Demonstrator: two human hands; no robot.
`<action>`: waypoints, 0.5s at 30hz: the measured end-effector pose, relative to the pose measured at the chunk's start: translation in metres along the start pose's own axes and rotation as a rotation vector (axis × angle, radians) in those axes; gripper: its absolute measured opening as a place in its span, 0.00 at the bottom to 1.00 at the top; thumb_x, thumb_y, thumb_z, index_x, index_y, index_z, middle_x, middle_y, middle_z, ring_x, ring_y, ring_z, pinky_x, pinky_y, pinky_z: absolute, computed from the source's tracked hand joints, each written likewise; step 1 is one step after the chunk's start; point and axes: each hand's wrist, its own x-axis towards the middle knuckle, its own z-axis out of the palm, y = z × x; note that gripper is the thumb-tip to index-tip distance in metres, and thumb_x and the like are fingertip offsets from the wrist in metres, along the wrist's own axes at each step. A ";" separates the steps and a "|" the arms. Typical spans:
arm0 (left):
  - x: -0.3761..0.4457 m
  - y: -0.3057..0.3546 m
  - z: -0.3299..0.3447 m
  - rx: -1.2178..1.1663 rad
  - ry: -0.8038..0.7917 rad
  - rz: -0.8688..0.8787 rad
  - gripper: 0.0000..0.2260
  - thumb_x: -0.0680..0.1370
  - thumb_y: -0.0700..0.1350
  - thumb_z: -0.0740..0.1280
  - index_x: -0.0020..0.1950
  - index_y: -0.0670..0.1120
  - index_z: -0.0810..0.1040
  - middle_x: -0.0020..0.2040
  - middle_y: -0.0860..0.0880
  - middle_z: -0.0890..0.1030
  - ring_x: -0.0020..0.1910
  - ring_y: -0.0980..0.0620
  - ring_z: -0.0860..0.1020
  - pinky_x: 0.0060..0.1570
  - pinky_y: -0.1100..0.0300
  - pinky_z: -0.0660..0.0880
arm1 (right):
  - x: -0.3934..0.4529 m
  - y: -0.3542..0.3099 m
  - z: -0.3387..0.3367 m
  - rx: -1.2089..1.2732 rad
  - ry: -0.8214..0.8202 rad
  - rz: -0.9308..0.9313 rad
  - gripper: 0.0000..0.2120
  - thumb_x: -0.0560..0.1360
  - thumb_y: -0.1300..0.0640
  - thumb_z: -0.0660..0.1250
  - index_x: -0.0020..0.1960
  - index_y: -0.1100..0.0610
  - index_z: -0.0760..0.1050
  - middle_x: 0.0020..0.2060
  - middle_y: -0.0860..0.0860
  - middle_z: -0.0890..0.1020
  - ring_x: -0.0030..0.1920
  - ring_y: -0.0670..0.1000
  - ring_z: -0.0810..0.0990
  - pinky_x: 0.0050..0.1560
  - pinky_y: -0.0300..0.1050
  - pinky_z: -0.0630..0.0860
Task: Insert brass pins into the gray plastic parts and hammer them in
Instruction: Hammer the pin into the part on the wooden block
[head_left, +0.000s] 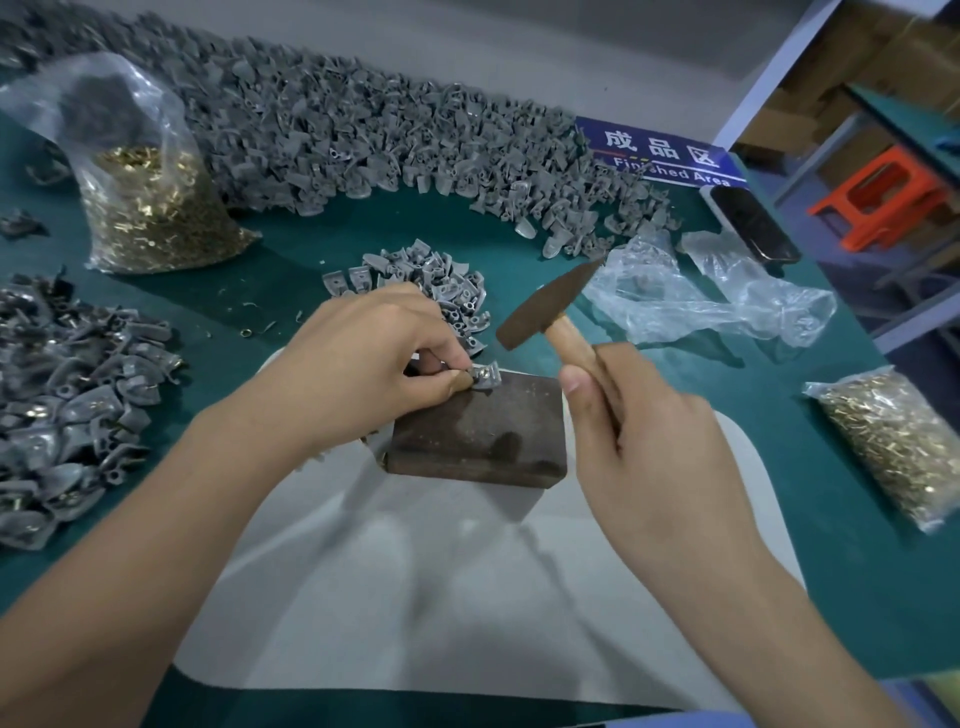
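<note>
your left hand (358, 358) pinches a gray part (485, 378) on the block's (480, 431) far left corner, fingers covering most of it, so only a glint of the brass pin (482, 370) shows. your right hand (644, 441) grips the hammer (550, 306) raised just right of the block, handle mostly hidden in your fist. the block sits on a white pad (415, 597) over a green mat (810, 467). parts pile (363, 135) behind it, pin bag (150, 208) far left.
</note>
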 end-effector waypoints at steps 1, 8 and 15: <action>0.000 0.000 0.000 -0.002 -0.002 -0.003 0.02 0.75 0.51 0.74 0.44 0.57 0.84 0.37 0.57 0.77 0.46 0.54 0.75 0.41 0.52 0.74 | -0.001 -0.002 -0.001 0.025 0.028 -0.002 0.13 0.82 0.40 0.51 0.44 0.47 0.62 0.26 0.46 0.69 0.27 0.55 0.70 0.26 0.49 0.62; 0.000 0.000 0.001 0.005 0.004 -0.020 0.02 0.75 0.49 0.75 0.44 0.57 0.84 0.36 0.58 0.77 0.45 0.55 0.75 0.41 0.54 0.74 | -0.003 -0.002 -0.005 -0.020 0.040 -0.028 0.12 0.82 0.40 0.52 0.46 0.46 0.66 0.25 0.46 0.68 0.26 0.54 0.70 0.25 0.48 0.64; 0.000 0.002 0.002 0.009 0.004 -0.031 0.02 0.74 0.49 0.76 0.44 0.57 0.85 0.36 0.59 0.76 0.45 0.56 0.74 0.40 0.57 0.72 | -0.004 -0.001 -0.003 0.017 0.056 -0.024 0.10 0.82 0.41 0.53 0.48 0.45 0.66 0.25 0.45 0.68 0.27 0.54 0.70 0.26 0.47 0.63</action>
